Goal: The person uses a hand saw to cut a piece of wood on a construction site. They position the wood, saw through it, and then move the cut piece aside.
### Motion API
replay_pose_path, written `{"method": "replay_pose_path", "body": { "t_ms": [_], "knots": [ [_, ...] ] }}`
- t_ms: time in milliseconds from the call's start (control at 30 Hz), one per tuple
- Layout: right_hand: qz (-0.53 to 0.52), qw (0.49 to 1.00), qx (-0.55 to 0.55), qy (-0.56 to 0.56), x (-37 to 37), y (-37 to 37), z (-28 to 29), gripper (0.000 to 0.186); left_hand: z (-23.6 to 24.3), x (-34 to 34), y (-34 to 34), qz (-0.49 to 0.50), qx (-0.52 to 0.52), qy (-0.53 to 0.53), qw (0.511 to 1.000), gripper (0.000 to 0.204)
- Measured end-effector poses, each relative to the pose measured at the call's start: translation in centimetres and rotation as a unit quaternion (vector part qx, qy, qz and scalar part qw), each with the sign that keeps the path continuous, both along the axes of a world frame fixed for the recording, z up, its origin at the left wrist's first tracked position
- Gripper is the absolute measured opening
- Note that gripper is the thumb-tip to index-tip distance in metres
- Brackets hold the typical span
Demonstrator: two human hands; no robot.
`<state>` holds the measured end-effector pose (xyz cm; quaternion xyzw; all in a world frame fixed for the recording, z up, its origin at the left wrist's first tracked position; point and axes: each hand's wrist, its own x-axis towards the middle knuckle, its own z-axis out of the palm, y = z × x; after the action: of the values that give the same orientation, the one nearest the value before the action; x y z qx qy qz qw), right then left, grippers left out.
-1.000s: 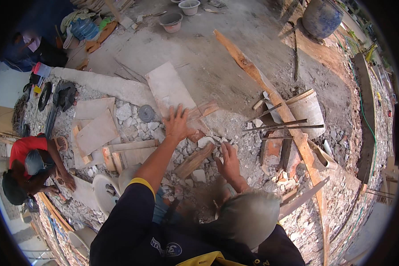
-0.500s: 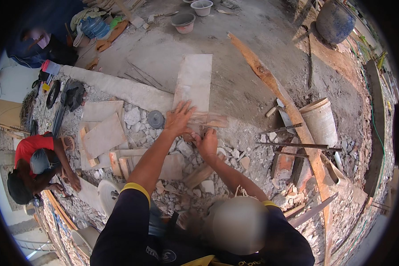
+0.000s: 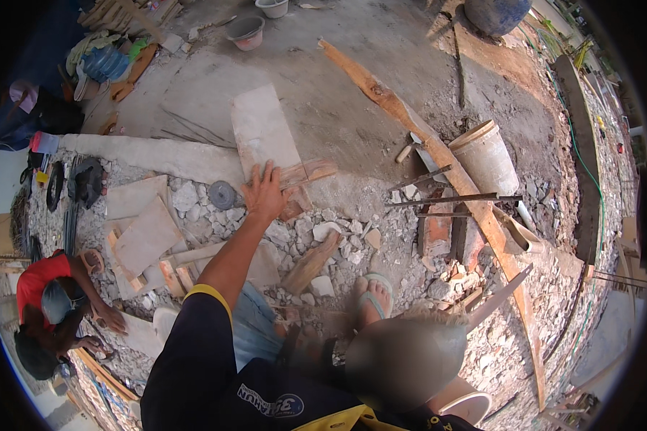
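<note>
My left hand (image 3: 264,194) lies with fingers spread at the lower end of a pale rectangular board (image 3: 266,118), where a short reddish wooden strip (image 3: 318,170) crosses it. A brick-coloured piece (image 3: 295,206) sits just below, among broken rubble. A loose chunk of wood (image 3: 309,262) lies lower down, near my sandalled foot (image 3: 374,294). My right hand is not visible; a blurred grey shape covers much of the lower right.
A co-worker in red (image 3: 39,287) crouches at left beside stacked boards (image 3: 144,237); another person (image 3: 43,115) is upper left. A long plank (image 3: 370,86), rebar (image 3: 446,201) and a white bucket (image 3: 489,161) are at right. Basins (image 3: 244,32) stand at the back.
My right hand reached to the strip below the board half a second ago and has since withdrawn out of sight. My left hand stays on the board. My foot has come into view.
</note>
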<state>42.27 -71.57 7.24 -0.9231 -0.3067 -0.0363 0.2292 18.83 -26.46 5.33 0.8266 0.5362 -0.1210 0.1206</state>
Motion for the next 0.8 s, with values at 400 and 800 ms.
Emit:
{"method": "replay_pose_path", "body": {
  "t_ms": [400, 800],
  "knots": [
    [-0.103, 0.973, 0.105, 0.175, 0.6, 2.2, -2.9, 0.034, 1.3, -0.4, 0.8, -0.038, -0.019, -0.022, 0.999, 0.095],
    [-0.238, 0.838, 0.351, 0.345, -1.3, -4.5, 3.2, 0.034, 1.4, -1.9, 1.9, -0.081, -0.058, -0.011, 0.995, 0.09]
  ]
}}
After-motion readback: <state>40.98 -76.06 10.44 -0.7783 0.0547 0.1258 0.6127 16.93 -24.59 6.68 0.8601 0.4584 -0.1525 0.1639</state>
